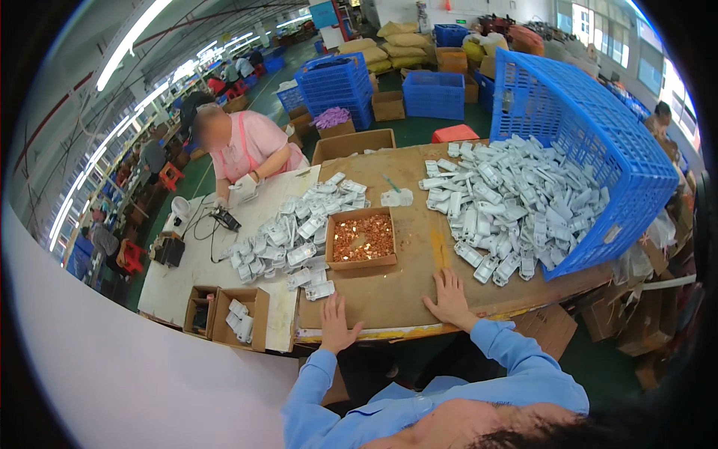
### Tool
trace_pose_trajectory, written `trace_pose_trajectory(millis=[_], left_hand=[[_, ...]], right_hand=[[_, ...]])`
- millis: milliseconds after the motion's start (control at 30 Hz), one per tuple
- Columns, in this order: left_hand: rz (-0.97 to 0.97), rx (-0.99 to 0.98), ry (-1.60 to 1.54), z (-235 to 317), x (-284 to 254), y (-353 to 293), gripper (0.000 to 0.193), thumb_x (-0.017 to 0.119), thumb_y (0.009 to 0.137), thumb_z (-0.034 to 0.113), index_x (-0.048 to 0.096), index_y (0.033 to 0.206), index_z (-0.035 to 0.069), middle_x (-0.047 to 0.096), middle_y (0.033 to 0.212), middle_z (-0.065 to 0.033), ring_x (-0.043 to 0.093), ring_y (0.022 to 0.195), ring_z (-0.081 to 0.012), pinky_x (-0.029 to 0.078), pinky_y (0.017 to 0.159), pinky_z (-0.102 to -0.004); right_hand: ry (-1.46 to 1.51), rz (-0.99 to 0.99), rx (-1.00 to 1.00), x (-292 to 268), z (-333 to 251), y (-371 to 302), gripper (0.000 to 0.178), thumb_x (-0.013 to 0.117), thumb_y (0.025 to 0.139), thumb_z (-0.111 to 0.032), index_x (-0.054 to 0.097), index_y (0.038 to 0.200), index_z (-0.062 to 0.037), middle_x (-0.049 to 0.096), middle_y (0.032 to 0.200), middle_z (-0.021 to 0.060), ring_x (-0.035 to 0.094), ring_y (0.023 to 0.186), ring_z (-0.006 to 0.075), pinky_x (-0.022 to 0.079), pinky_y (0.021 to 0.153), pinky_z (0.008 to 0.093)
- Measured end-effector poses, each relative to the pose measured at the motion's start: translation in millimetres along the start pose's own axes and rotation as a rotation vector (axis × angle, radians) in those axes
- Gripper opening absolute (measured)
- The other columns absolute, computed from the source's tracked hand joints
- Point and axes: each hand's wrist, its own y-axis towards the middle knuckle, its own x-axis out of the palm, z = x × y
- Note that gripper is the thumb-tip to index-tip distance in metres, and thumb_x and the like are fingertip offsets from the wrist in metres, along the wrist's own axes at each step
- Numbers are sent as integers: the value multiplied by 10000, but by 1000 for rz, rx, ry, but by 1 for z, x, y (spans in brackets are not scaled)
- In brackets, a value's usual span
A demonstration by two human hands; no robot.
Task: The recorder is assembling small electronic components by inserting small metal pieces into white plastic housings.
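Observation:
My left hand (339, 326) rests at the front edge of the table (407, 280), fingers spread, holding nothing. A heap of white plastic housings (280, 238) lies just beyond it. Farther right, my right hand (452, 301) lies flat on the brown tabletop, also without anything in it. Between and beyond the two hands stands an open cardboard box (364, 264) of small copper-coloured metal pieces (359, 238). A larger pile of white plastic housings (516, 206) spreads in front of a blue crate (624, 168) tipped on its side.
Across the table at left, a co-worker (250, 146) in pink handles a white part with gloved hands. A black device with cables (226, 218) lies nearby. Small cardboard boxes (258, 318) sit at the near left edge. A white piece with a thin tool (396, 197) lies behind the copper box.

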Motion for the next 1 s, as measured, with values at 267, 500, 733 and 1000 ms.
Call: trace_pose_trajectory(millis=[267,500,733,1000], left_hand=[[23,19,-17,-2,-5,-3,866,710,749,363,298,1412,-12,264,1468,-258,235,1378,-419,156,1133,-554],[-3,23,-8,-2,2,1,842,688,755,408,338,1384,-30,278,1471,-262,229,1389,-417,153,1132,-566],[-31,121,19,-1,0,-2,829,670,761,358,312,1394,-40,256,1477,-270,202,1397,-421,133,1138,-580],[507,246,-291,57,-58,114,919,687,827,343,143,1442,-68,231,1478,-268,278,1366,-428,207,1138,-539]], right_hand=[[-3,-35,15,6,-2,1,722,585,844,-467,406,1349,17,321,1415,280,269,1350,423,217,1103,531],[-12,-57,125,3,3,0,741,578,847,-490,403,1347,29,324,1426,282,259,1370,412,202,1119,524],[16,21,-11,8,6,-2,699,560,848,-473,441,1307,41,395,1367,281,328,1324,413,233,1107,520],[28,80,17,8,6,-5,681,593,826,-440,448,1286,41,410,1343,266,359,1291,401,243,1098,521]])
